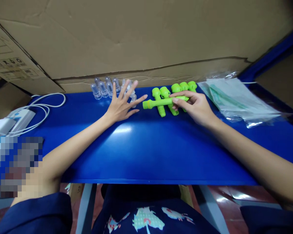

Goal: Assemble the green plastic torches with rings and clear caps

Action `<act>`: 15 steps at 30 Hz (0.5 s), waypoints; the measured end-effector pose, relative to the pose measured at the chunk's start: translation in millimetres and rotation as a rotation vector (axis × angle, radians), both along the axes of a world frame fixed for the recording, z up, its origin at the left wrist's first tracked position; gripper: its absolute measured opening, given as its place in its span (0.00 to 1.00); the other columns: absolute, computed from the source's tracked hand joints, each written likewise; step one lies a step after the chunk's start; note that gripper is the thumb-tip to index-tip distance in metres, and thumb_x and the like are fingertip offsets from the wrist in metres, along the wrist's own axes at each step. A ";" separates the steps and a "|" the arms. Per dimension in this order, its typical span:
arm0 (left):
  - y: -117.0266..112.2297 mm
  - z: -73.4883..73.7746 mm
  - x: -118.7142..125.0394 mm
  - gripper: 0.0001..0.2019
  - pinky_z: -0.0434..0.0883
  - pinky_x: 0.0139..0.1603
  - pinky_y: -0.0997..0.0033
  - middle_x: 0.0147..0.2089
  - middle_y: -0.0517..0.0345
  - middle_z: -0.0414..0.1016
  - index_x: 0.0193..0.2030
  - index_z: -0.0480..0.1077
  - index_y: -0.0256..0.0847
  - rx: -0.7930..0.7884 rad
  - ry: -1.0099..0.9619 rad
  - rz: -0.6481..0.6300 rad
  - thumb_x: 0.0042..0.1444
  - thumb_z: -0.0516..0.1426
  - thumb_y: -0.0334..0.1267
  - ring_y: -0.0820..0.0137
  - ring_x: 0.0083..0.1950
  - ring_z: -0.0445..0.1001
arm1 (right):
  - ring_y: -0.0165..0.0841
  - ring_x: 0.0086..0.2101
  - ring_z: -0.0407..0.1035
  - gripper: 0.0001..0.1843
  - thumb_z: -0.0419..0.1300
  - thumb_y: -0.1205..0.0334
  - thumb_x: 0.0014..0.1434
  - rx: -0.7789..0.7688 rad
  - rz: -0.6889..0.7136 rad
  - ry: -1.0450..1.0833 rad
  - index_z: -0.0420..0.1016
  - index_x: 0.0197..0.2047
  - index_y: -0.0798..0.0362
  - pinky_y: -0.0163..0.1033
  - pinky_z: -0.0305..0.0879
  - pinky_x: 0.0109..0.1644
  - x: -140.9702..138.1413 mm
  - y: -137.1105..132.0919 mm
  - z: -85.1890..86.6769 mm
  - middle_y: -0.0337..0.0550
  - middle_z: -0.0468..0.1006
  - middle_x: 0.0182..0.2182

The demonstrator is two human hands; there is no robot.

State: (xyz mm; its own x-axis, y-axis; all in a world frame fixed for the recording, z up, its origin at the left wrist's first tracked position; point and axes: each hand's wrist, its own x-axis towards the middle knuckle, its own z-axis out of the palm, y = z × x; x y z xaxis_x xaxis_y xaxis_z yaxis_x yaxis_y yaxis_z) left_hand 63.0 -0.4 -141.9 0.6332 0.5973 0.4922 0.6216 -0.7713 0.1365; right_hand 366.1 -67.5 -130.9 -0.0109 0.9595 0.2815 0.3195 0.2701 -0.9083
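My right hand [196, 105] pinches a bright green plastic tube [158, 103] with a threaded end pointing left and an orange-yellow ring beside the thread. It is held level above the blue table [146, 152]. Below and behind it lie several matching green pieces [161, 112] with round, wider heads at the back. My left hand [122, 105] is open with fingers spread, holding nothing, in front of several clear dome-topped plastic caps [102, 88]. One small clear cap [133, 100] shows between its fingers. Whether the fingertips touch any cap, I cannot tell.
Clear plastic bags [244, 100] with white and green contents lie at the right. A white power strip [21, 120] and its looped cable [47, 105] occupy the left side. A cardboard wall [146, 39] stands along the back edge. The lower left is pixelated.
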 end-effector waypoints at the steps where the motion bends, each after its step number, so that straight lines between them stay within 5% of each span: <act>1: 8.0 5.6 3.2 0.29 0.30 0.76 0.29 0.76 0.55 0.59 0.64 0.70 0.58 -0.015 0.029 -0.057 0.56 0.65 0.54 0.44 0.81 0.43 | 0.37 0.29 0.75 0.13 0.70 0.50 0.60 -0.002 0.000 -0.007 0.83 0.45 0.47 0.48 0.75 0.37 -0.4 -0.8 0.3 0.43 0.79 0.27; 5: 42.4 19.7 7.6 0.24 0.31 0.77 0.32 0.70 0.58 0.70 0.58 0.74 0.56 -0.117 0.069 -0.236 0.55 0.64 0.56 0.48 0.78 0.56 | 0.38 0.29 0.75 0.14 0.69 0.50 0.61 0.014 -0.008 -0.028 0.82 0.45 0.47 0.48 0.75 0.38 -3.1 -4.9 3.8 0.43 0.79 0.27; 9: 67.6 17.8 9.0 0.22 0.40 0.79 0.37 0.63 0.56 0.76 0.48 0.77 0.51 -0.206 -0.023 -0.213 0.52 0.65 0.60 0.51 0.71 0.66 | 0.36 0.26 0.74 0.16 0.71 0.47 0.57 0.040 -0.027 -0.020 0.82 0.43 0.47 0.45 0.75 0.33 -5.6 -6.1 7.0 0.40 0.78 0.25; 15: 100.3 2.0 15.6 0.21 0.56 0.71 0.36 0.59 0.47 0.77 0.45 0.78 0.45 -0.007 0.144 -0.222 0.65 0.52 0.59 0.53 0.65 0.70 | 0.36 0.26 0.75 0.19 0.71 0.44 0.54 0.058 -0.058 -0.017 0.83 0.42 0.49 0.42 0.74 0.30 -4.7 -4.1 7.3 0.40 0.79 0.25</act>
